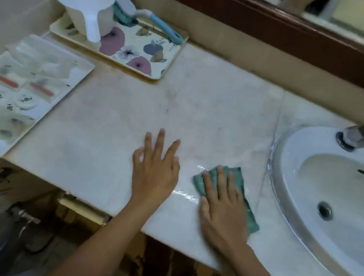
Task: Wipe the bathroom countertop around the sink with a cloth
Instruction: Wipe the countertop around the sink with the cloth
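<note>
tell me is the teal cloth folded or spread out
Folded: the cloth shows stacked layer edges at its far end and sits as a narrow pad under the flat right hand on the countertop.

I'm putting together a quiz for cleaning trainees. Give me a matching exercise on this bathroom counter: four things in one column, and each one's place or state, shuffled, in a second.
Column one
1. cloth
2. scoop
3. left hand
4. brush

Column two
A. fingers spread, holding nothing, on the bare countertop
B. white, standing on the floral tray
C. blue handle, lying at that tray's far edge
D. pressed flat under the right hand, beside the sink

Pairs: 1-D, 2-B, 3-A, 4-C
</note>
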A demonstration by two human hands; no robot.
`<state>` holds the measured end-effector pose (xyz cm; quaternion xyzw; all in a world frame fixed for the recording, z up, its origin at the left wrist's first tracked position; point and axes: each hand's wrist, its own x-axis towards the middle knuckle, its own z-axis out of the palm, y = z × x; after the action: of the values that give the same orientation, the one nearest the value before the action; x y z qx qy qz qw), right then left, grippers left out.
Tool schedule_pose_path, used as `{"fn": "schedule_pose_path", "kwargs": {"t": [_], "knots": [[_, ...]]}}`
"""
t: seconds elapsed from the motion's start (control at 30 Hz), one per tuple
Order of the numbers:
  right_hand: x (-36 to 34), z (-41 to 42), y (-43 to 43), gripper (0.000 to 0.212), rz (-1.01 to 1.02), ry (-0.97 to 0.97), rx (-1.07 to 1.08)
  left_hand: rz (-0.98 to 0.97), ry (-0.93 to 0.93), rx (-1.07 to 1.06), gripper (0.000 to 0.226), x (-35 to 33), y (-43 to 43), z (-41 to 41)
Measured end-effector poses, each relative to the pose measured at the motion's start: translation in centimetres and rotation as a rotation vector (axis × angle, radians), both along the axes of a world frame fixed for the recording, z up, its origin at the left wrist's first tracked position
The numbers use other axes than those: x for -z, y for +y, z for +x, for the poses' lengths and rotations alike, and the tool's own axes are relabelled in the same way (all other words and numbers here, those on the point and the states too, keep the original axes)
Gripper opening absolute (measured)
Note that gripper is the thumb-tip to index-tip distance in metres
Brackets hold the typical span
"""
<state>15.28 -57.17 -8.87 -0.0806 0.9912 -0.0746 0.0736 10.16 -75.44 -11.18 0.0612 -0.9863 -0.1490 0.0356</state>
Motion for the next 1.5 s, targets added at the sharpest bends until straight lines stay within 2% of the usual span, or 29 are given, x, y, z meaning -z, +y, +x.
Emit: {"fn": "schedule_pose_path", "kwargs": {"t": [0.2, 0.3, 0.37, 0.43, 0.5, 0.6, 0.67, 0.77, 0.9, 0.93, 1.03, 1.13, 1.2, 1.33, 1.5], "knots": [[0.0, -14.4, -1.5, 0.058, -0.039, 0.022, -0.104, -0.065, -0.011, 0.004, 0.05, 0.3, -0.1, -0.3], [0.3, -18.2, 1.7, 0.056, -0.055, 0.018, 0.039, -0.057, 0.001, 0.0, 0.05, 0.6, -0.5, -0.2], [0.8, -17.5, 4.2, 0.062, -0.045, 0.042, 0.193, -0.052, 0.014, -0.006, 0.05, 0.5, -0.5, -0.3], [1.2, -14.0, 5.1, 0.072, -0.051, 0.05, 0.309, -0.034, 0.021, -0.005, 0.05, 0.6, -0.4, -0.4], [1.2, -8.3, 4.8, 0.068, -0.091, 0.047, 0.37, -0.023, 0.02, -0.004, 0.051, 0.5, -0.4, -0.1], [-0.1, 1.7, 5.6, 0.06, -0.112, 0.036, 0.268, -0.001, 0.009, -0.001, 0.049, -0.1, -0.5, -0.1], [-0.3, 7.2, 8.9, 0.061, -0.082, 0.009, 0.221, 0.014, -0.007, 0.0, 0.045, -0.3, -0.4, -0.1], [-0.4, 13.1, 15.7, 0.059, -0.022, 0.015, 0.317, 0.046, -0.037, -0.059, 0.045, -0.6, 0.1, -0.1], [-0.3, 18.8, 24.1, 0.058, 0.002, 0.012, 0.437, 0.221, -0.136, -0.272, 0.046, -3.1, 4.7, -0.6], [-0.5, 19.4, 25.9, 0.058, 0.003, 0.012, 0.489, 0.267, -0.142, -0.27, 0.043, -3.9, 6.8, 0.0], [-0.2, 19.8, 28.6, 0.058, -0.035, 0.061, 0.708, 0.386, -0.111, -0.095, 0.031, -5.3, 13.8, 3.6], [1.0, 18.6, 27.3, 0.058, -0.152, 0.155, 0.91, 0.482, -0.088, 0.067, 0.023, -5.6, 19.8, 8.2], [1.2, 18.8, 27.1, 0.057, -0.154, 0.151, 0.869, 0.525, -0.092, 0.169, 0.021, -5.7, 23.3, 10.4], [0.6, 21.4, 32.8, 0.056, -0.064, 0.076, 0.54, 0.546, -0.097, 0.397, 0.022, -6.0, 31.5, 13.0], [0.0, 21.1, 41.8, 0.062, -0.051, 0.051, 0.718, 0.476, -0.139, 0.68, 0.033, -6.7, 43.4, 16.3]]}}
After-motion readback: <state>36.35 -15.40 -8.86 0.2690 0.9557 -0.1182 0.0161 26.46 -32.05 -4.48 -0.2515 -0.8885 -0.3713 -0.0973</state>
